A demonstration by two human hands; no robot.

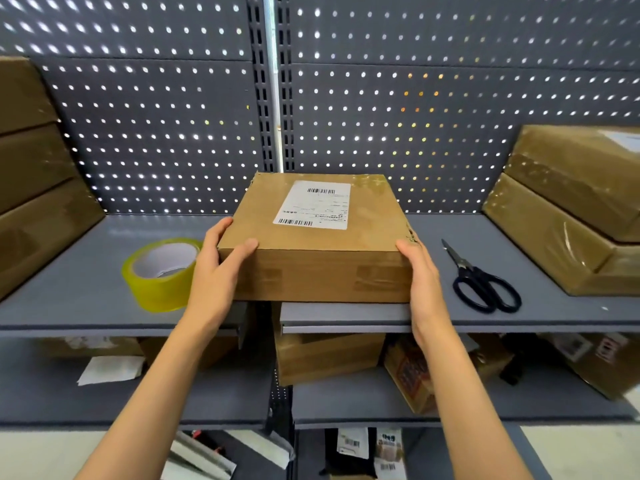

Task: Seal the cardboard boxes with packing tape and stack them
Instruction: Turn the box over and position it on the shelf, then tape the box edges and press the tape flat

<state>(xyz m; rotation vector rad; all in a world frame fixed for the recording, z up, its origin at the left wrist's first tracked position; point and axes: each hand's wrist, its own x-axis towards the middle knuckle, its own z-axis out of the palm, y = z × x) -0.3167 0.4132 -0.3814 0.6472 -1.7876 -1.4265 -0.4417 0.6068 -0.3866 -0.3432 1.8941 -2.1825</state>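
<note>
From the head view, a cardboard box (pixel 317 237) with a white label (pixel 313 204) on top sits at the front edge of the grey shelf (pixel 86 271), between both hands. The left hand (pixel 216 268) grips its near left corner, thumb on top; the right hand (pixel 420 275) clasps the near right corner. A tape roll (pixel 161 273) lies just left, scissors (pixel 481 280) right, stacked boxes (pixel 568 216) at the far right
</note>
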